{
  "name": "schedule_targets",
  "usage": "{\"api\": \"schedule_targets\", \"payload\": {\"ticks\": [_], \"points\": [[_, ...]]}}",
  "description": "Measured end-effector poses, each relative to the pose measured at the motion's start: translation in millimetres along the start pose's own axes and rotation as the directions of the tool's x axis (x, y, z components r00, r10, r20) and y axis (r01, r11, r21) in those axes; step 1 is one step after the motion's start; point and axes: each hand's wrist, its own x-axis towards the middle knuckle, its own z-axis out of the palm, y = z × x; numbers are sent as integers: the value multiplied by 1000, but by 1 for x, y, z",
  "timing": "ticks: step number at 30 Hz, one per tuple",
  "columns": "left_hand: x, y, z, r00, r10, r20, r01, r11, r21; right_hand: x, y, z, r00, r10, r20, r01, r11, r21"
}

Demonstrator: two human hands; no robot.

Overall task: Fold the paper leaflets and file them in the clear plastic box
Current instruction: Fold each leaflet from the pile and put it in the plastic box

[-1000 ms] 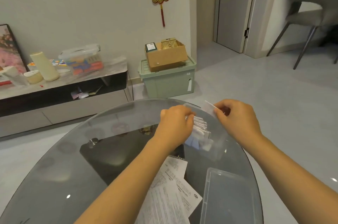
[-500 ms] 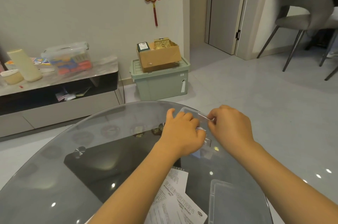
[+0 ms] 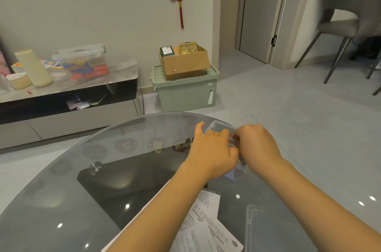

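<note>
Both hands meet over the clear box (image 3: 221, 127), right of frame centre on the far part of the glass table (image 3: 61, 200). Left hand (image 3: 212, 151) laid across the box's near side, fingers curled over its top and thumb stretched toward the upper left along the rim; seems to grip the box, though the palm hides the contact. Right hand (image 3: 257, 145) just beside it, knuckles up, fingers bent and tips pinched at the box's right rim (cannot tell whether on the rim or on a folded leaflet). Only the box's far corner and a sliver of its near wall visible; contents hidden by the hands.

Lower centre of frame: unfolded leaflets (image 3: 208, 225) flat on the glass, partly under the left forearm, printed side up. Lower right: a clear lid (image 3: 268, 229) flat on the table, just beside the leaflets.

Beyond the table, upper centre: a green bin (image 3: 185, 93) with a carton (image 3: 184, 64) on top. Upper left: a low cabinet (image 3: 68, 95). Upper right: a grey chair (image 3: 348, 14).
</note>
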Motion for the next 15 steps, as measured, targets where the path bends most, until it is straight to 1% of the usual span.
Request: {"api": "schedule_targets", "payload": {"ticks": [4,8,11,15], "points": [[1,2,-2,995,2,97,-10,997,78,-4,5,2,1000,-12,-24,13,999,32],[2,2,-3,988,0,153,-18,993,119,-7,11,-1,999,-15,-52,19,997,73],[2,1,-5,990,-17,142,3,995,98,-11,18,-8,993,-4,-115,20,990,139],[-8,6,-20,998,-16,65,18,1000,-24,-23,24,-23,982,-13,-189,61,967,246]]}}
